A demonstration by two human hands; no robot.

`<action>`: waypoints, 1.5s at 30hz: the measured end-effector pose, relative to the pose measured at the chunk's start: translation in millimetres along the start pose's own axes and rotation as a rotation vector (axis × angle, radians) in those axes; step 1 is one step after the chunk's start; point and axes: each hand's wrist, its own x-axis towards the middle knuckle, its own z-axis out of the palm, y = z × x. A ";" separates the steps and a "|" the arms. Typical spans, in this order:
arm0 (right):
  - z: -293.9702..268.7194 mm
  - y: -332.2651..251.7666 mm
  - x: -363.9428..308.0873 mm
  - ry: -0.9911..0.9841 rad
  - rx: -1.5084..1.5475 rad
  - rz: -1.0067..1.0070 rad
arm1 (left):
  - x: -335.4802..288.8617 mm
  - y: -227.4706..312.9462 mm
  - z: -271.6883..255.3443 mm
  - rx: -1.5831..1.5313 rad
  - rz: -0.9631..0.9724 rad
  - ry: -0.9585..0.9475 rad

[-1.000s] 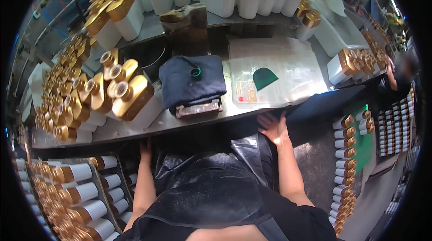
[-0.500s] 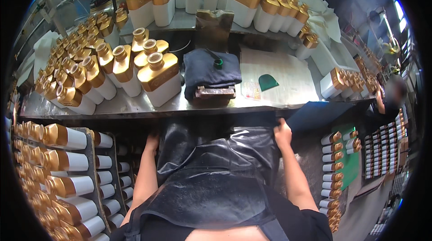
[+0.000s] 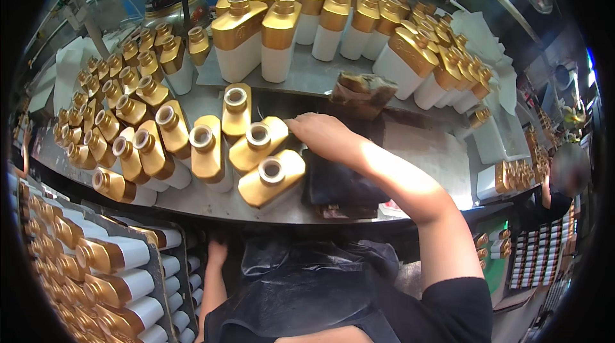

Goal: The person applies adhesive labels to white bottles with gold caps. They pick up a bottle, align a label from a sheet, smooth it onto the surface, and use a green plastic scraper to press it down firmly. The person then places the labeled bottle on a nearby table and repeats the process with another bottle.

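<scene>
Our crowded workroom surrounds a grey metal table [image 3: 189, 203] bearing many gold-and-white bottles [image 3: 272, 183]. Our right hand [image 3: 314, 128] half-curls beside one, its grip hidden; our left hand [image 3: 218, 252] is below the table's edge, too dim to tell if open or holding anything.

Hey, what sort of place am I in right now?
Probably a factory or workshop: matching gold-and-white bottles crowd the metal workbench, more are grouped at lower left, and the wearer has a black work apron on.
</scene>
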 end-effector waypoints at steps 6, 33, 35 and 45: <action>24.3 9.8 58.6 -0.267 -0.199 0.180 | -26.5 7.3 11.1 -0.112 -0.033 0.010; -1.2 7.3 16.7 -0.222 -0.136 -0.148 | -116.7 226.6 -68.4 0.246 0.128 -0.200; -36.6 -7.1 -16.8 0.078 -0.214 -0.207 | -141.6 288.9 -88.4 -0.017 0.254 -0.359; -63.1 -38.7 -146.9 0.264 1.149 -0.194 | -130.0 417.5 -49.4 -0.346 1.023 -0.274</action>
